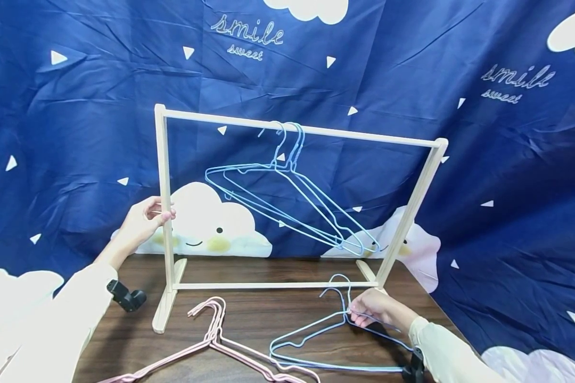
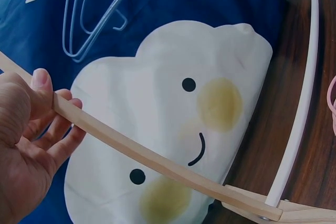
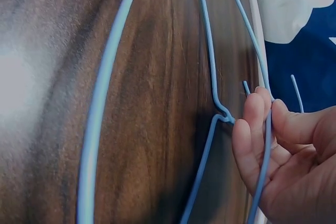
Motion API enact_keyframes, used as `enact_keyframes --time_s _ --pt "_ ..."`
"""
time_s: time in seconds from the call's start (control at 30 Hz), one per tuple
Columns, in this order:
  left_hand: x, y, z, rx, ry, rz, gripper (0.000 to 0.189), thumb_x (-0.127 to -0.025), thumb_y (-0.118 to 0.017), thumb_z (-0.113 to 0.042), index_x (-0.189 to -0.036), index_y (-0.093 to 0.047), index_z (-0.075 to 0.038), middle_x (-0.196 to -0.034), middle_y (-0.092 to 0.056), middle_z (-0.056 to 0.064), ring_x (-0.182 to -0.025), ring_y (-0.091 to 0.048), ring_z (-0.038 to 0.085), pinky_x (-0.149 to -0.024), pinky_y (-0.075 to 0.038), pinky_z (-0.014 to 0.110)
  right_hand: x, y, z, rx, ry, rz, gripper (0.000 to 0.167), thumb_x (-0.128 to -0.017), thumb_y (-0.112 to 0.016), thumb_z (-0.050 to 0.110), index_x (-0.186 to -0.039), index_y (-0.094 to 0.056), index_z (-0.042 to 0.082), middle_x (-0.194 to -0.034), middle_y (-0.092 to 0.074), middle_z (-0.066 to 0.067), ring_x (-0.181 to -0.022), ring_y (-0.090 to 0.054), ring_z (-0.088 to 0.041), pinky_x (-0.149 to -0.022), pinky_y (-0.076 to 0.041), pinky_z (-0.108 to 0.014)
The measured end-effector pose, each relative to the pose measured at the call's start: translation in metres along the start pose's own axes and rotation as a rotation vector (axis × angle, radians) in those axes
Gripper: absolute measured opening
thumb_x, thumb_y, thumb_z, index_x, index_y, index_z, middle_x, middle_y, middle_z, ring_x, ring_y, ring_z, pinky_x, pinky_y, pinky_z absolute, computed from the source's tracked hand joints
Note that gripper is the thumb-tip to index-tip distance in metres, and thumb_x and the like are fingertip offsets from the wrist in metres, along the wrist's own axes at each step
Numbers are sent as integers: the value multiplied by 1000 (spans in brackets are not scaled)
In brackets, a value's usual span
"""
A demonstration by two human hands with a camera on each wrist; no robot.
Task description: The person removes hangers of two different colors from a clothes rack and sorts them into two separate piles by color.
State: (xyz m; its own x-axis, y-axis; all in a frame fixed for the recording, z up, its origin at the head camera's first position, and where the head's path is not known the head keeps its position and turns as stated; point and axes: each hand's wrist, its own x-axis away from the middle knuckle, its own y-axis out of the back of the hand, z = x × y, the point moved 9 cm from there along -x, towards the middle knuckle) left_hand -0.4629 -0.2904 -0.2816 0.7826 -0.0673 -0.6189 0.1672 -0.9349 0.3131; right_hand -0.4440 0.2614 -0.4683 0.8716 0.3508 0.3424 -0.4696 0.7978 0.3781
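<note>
My left hand (image 1: pixel 144 219) grips the left post (image 1: pixel 163 165) of a pale wooden rack, the thumb on one side and fingers around the other. My right hand (image 1: pixel 372 306) is low by the rack's right side. It pinches a blue wire hanger (image 3: pixel 249 24) between thumb and fingers close to the neck. A second blue hanger (image 3: pixel 207 38) lies just beneath on the table, its neck beside my fingertips. From the rack's top bar (image 1: pixel 364 136) hang several blue hangers (image 1: pixel 274 164), bunched around the middle.
Several pink hangers (image 1: pixel 214 334) lie stacked at the table's front left. The rack's lower bar (image 1: pixel 268 285) runs just above the dark wooden table (image 1: pixel 254 306). Behind it hangs a blue cloth (image 1: pixel 100 106) printed with clouds and triangles.
</note>
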Motion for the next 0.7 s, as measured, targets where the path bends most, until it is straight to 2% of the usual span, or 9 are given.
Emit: enact_keyframes --time_s 0.2,0.5,0.7 --pt "-1 0 4 -11 6 -1 32 -97 -65 0 -125 -58 12 -91 -71 -22 -84 -69 -9 -74 -53 9 0 5 -1 -10 -17 -29 17 -95 -52 2 -93 -67 -7 -69 -64 1 -59 -63 -4 -58 -55 -19" --pt "-2 -1 2 -21 3 6 32 -98 -64 -1 -125 -57 13 -88 -67 -32 -84 -68 -10 -75 -53 8 -2 11 -11 -1 -55 -53 15 -94 -53 -1 -92 -67 -5 -68 -64 2 -58 -61 -4 -57 -54 -19" --pt "-1 -1 1 -8 5 3 31 -98 -65 -1 -125 -57 13 -90 -69 -28 -84 -67 -11 -74 -53 8 -3 13 -18 20 -59 -51 16 -93 -53 0 -91 -67 -5 -67 -63 3 -58 -61 -5 -58 -53 -19"
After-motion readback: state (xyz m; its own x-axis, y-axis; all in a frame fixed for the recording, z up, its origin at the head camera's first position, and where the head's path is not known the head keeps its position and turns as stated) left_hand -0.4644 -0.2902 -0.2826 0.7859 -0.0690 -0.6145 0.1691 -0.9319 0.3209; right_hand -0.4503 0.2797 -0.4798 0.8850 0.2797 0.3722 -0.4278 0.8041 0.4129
